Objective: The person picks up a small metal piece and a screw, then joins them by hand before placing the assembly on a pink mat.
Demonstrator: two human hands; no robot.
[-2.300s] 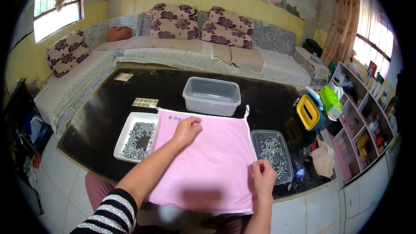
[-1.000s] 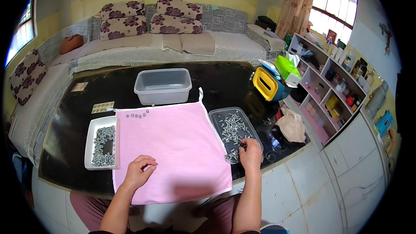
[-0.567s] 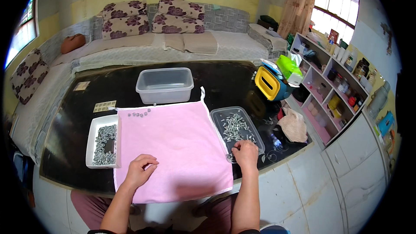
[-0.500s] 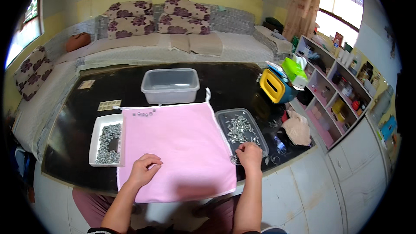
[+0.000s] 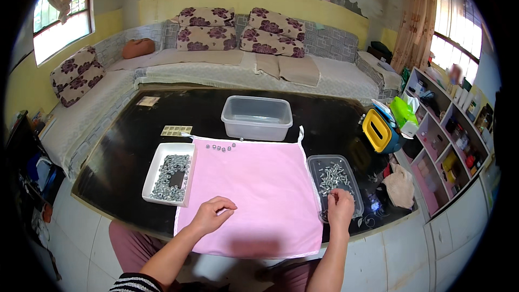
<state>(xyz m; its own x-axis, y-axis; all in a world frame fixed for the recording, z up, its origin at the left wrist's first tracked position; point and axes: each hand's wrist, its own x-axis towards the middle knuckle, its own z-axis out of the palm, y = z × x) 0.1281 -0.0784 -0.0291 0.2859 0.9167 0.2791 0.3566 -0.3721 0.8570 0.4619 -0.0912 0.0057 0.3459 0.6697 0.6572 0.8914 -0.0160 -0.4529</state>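
Note:
My left hand (image 5: 213,216) hovers over or rests on the pink cloth (image 5: 254,184), fingers loosely stretched and thumb apart, holding nothing. At the clear shallow tray (image 5: 354,176), my right hand (image 5: 340,208) reaches over the near part, fingertips pinched down by the small silvery screws (image 5: 333,177). Whatever lies between those fingertips is too small and hidden to make out. Left of the cloth stands a white tray (image 5: 154,170) of small metal pieces that look like nuts (image 5: 165,186). Several similar pieces (image 5: 219,148) sit in a loose row near the cloth's far edge.
An empty translucent plastic box (image 5: 257,130) stands beyond the cloth on the dark table (image 5: 121,157). At the table's right are a yellow-and-blue container (image 5: 377,131), a green packet (image 5: 404,113) and a beige cloth item (image 5: 400,186). Shelves (image 5: 432,135) stand farther right.
The whole view has shifted, so the scene sits farther right and slightly lower. Both hands keep nearly the same places, the left above the cloth and the right at the screw tray.

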